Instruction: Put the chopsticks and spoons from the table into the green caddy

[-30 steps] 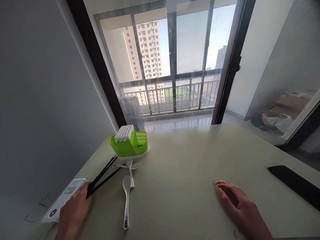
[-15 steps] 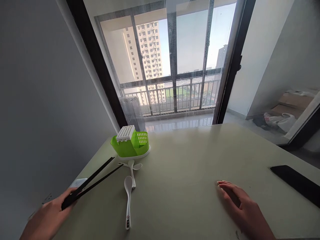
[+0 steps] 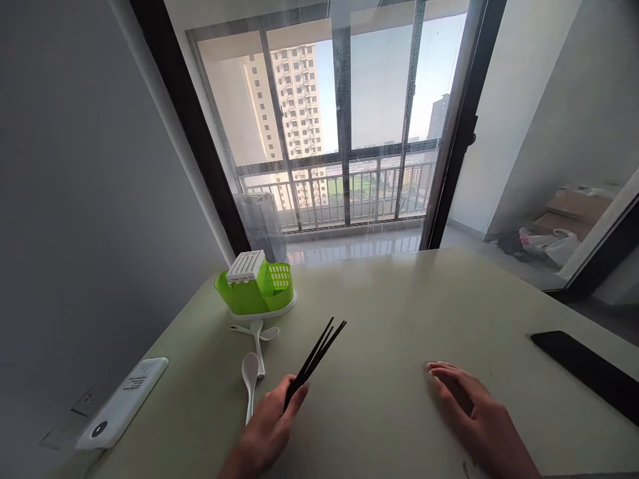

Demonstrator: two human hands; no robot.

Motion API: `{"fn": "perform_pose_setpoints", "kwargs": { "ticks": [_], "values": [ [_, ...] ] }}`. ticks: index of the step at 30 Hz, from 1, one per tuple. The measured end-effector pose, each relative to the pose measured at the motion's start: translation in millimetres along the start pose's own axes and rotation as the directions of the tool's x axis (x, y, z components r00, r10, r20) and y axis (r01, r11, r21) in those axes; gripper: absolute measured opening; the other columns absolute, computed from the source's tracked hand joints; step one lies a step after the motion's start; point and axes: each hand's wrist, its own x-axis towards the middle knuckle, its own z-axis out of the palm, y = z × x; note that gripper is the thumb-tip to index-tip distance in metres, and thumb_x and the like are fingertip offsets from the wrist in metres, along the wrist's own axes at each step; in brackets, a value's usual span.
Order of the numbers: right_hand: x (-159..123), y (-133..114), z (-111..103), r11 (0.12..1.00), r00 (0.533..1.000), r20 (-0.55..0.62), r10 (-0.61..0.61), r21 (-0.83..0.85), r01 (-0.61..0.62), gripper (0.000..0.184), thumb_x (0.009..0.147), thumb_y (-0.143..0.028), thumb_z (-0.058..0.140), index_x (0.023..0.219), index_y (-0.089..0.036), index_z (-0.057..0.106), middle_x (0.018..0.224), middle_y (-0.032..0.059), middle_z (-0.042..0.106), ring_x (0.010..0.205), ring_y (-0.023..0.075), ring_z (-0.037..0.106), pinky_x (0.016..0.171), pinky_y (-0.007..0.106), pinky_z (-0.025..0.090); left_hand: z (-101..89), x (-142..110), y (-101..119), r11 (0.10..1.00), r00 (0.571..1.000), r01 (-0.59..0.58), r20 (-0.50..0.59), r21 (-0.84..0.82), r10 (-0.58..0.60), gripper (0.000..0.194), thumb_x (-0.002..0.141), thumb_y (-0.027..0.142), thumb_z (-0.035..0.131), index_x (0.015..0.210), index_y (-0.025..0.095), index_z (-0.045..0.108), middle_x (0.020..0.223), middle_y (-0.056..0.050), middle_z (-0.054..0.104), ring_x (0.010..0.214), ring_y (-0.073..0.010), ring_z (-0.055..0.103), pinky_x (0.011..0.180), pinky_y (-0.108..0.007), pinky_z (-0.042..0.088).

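grips black chopsticks (image 3: 312,364), too bunched to count, in the left hand (image 3: 273,422) toward the near edge of the desk (image 3: 374,399), hiding their lower ends and part of a white spoon (image 3: 250,370); rests the right hand (image 3: 483,418), loosely curved, nearer the right edge.

Left hand (image 3: 273,418) moved rightward, chopsticks (image 3: 313,364) drawn together

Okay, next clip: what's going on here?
The person's left hand holds a few black chopsticks, tips pointing away, over the table. The right hand rests on it, holding nothing that shows. Three white spoons lie near the green caddy, two crossed, one partly hidden by the left hand.
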Motion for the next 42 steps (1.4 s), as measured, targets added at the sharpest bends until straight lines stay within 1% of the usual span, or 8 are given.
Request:
{"fn": "perform_pose_setpoints", "kwargs": {
  "ticks": [4, 9, 13, 18, 26, 31, 37, 42],
  "values": [
    [0, -3, -2, 1.000, 1.000, -0.016, 0.020, 0.004, -0.020, 0.034, 0.090, -0.051, 0.052, 0.110, -0.031, 0.070, 0.129, 0.0032, 0.069, 0.122, 0.0264, 0.063, 0.104, 0.044, 0.053, 28.2, 19, 16, 0.954, 0.993, 0.109, -0.066, 0.280, -0.094, 0.047, 0.104, 0.038, 0.024, 0.128, 0.014, 0.057, 0.098, -0.016, 0.074, 0.086, -0.0268, 0.071, 0.071, -0.034, 0.051],
    [0, -5, -2, 0.999, 0.999, -0.007, 0.034, 0.016, -0.034, 0.034, 0.091, -0.052, 0.052, 0.110, -0.031, 0.070, 0.130, 0.0033, 0.068, 0.121, 0.0258, 0.063, 0.105, 0.043, 0.053, 52.1, 31, 17, 0.872, 0.979, 0.078, -0.203, 0.484, 0.026, 0.049, 0.105, 0.033, 0.023, 0.132, 0.012, 0.058, 0.096, -0.019, 0.073, 0.080, -0.0250, 0.073, 0.066, -0.031, 0.052],
    [0, -5, -2, 0.999, 0.999, -0.008, 0.036, 0.017, -0.036, 0.035, 0.092, -0.053, 0.051, 0.110, -0.030, 0.070, 0.130, 0.0037, 0.068, 0.123, 0.0262, 0.062, 0.106, 0.044, 0.051, 59.6, 33, 17, 0.843, 0.981, 0.052, -0.185, 0.535, 0.057, 0.048, 0.104, 0.032, 0.025, 0.134, 0.013, 0.058, 0.111, -0.022, 0.069, 0.081, -0.0260, 0.073, 0.066, -0.032, 0.055],
    [0, -8, -4, 0.999, 0.999, 0.009, 0.042, 0.016, -0.042, 0.035, 0.091, -0.053, 0.051, 0.110, -0.031, 0.070, 0.131, 0.0040, 0.068, 0.121, 0.0267, 0.063, 0.104, 0.044, 0.053, 57.1, 36, 29, 0.833, 0.982, 0.008, -0.160, 0.553, 0.097, 0.045, 0.103, 0.030, 0.030, 0.133, 0.014, 0.058, 0.106, -0.020, 0.069, 0.079, -0.0254, 0.073, 0.063, -0.032, 0.054],
    [0, -6, -3, 1.000, 1.000, -0.005, 0.012, 0.006, -0.012, 0.034, 0.091, -0.052, 0.051, 0.109, -0.030, 0.071, 0.130, 0.0045, 0.069, 0.121, 0.0268, 0.063, 0.104, 0.044, 0.053, 49.3, 45, 57, 0.784, 0.994, 0.033, -0.102, 0.620, 0.039, 0.031, 0.098, 0.023, 0.045, 0.121, 0.013, 0.062, 0.087, -0.017, 0.072, 0.086, -0.0319, 0.074, 0.067, -0.035, 0.053],
    [1, -5, -2, 1.000, 1.000, -0.025, 0.004, -0.012, -0.005, 0.035, 0.090, -0.054, 0.052, 0.107, -0.030, 0.071, 0.129, 0.0040, 0.069, 0.121, 0.0267, 0.064, 0.103, 0.043, 0.054, 50.7, 43, 64, 0.770, 0.995, 0.012, -0.083, 0.638, 0.054, 0.032, 0.097, 0.016, 0.043, 0.124, 0.010, 0.061, 0.097, -0.019, 0.071, 0.088, -0.0310, 0.074, 0.067, -0.034, 0.052],
    [0, -1, -2, 1.000, 1.000, -0.020, 0.001, -0.004, -0.001, 0.035, 0.090, -0.054, 0.052, 0.106, -0.030, 0.072, 0.127, 0.0040, 0.070, 0.120, 0.0270, 0.065, 0.103, 0.044, 0.054, 48.0, 36, 67, 0.787, 0.996, 0.033, -0.081, 0.616, 0.021, 0.029, 0.098, 0.025, 0.050, 0.120, 0.012, 0.062, 0.098, -0.017, 0.069, 0.089, -0.0318, 0.072, 0.069, -0.036, 0.053],
    [-1, 4, -1, 1.000, 1.000, -0.004, 0.013, 0.005, -0.013, 0.034, 0.090, -0.053, 0.052, 0.108, -0.030, 0.071, 0.129, 0.0038, 0.069, 0.122, 0.0267, 0.063, 0.106, 0.044, 0.052, 35.7, 23, 54, 0.837, 0.983, 0.012, -0.160, 0.547, 0.091, 0.029, 0.097, 0.037, 0.054, 0.116, 0.016, 0.063, 0.106, -0.014, 0.067, 0.098, -0.0292, 0.069, 0.074, -0.035, 0.054]
  ]
}}
